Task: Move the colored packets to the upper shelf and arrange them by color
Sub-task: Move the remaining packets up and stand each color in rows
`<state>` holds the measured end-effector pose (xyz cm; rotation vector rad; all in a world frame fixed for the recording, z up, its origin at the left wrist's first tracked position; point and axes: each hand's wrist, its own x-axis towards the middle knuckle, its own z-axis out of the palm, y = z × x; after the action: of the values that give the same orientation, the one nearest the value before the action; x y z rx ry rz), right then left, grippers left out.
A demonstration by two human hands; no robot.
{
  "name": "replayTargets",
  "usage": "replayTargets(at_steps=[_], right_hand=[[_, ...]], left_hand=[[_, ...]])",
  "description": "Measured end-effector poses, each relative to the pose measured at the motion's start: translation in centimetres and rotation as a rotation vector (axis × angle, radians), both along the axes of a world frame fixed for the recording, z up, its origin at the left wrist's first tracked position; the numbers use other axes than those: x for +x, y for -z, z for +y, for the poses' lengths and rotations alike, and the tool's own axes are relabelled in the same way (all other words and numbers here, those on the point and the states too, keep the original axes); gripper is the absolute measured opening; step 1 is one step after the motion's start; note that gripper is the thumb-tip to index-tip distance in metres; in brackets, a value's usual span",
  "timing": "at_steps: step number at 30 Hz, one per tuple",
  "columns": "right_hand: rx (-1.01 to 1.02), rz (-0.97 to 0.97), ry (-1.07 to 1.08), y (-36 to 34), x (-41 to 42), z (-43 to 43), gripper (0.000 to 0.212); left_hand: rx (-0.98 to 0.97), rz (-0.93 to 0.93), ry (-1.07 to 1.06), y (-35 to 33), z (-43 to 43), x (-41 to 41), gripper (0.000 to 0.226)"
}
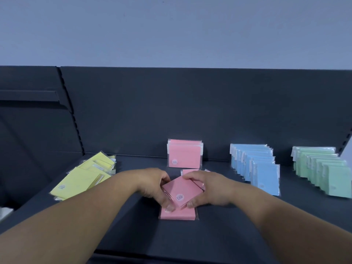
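A stack of pink packets [181, 191] is held over the dark shelf [133, 235] at the centre. My left hand [154, 185] grips its left side and my right hand [207, 187] grips its right side. Under it lies a flat pink packet [177, 214], and another pink packet [188, 171] lies just behind. Several pink packets [183, 156] stand upright against the back panel. Yellow packets [83, 176] lie in a loose heap at the left. Blue packets [257, 168] and green packets [323, 172] stand in leaning rows at the right.
A dark back panel [190, 111] rises behind the shelf. A slotted upright [72, 115] divides it from the neighbouring bay at the left. The shelf's front edge [133, 258] runs along the bottom of the view.
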<state>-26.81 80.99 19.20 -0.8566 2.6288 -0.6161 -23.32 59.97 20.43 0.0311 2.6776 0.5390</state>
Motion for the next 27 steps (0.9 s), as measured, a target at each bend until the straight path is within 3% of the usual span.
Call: replayTargets(at_steps=[2,6,12,15,17,21,27], right_hand=[[0.007,0.016,-0.017,0.0,0.0,-0.1,0.096],[0.043,0.040,0.052,0.3,0.5,-0.7,0.101],[-0.189,-0.051,0.089,0.4,0.2,-1.0,0.098],[-0.319,-0.118,0.151,0.4,-0.3,-1.0,0.101],[-0.431,-0.169,0.204,0.4,-0.9,-0.8,0.091],[-0.609,-0.272,0.257,-0.2,-1.2,-0.3,0.051],[-0.688,-0.261,0.331,-0.3,-1.8,0.0,0.011]], left_hand=[[-0.086,-0.009,0.023,-0.3,0.2,0.2,0.069],[-0.055,0.027,-0.021,-0.1,0.2,0.4,0.051],[0.018,0.190,-0.089,0.4,0.0,0.2,0.046],[0.147,0.320,-0.142,1.1,-0.3,-0.2,0.036],[0.297,0.384,-0.199,1.4,-0.5,-0.3,0.031],[0.665,0.369,-0.291,1.7,-0.8,-0.5,0.029],[0.907,0.329,-0.373,1.4,-0.5,-0.8,0.023]])
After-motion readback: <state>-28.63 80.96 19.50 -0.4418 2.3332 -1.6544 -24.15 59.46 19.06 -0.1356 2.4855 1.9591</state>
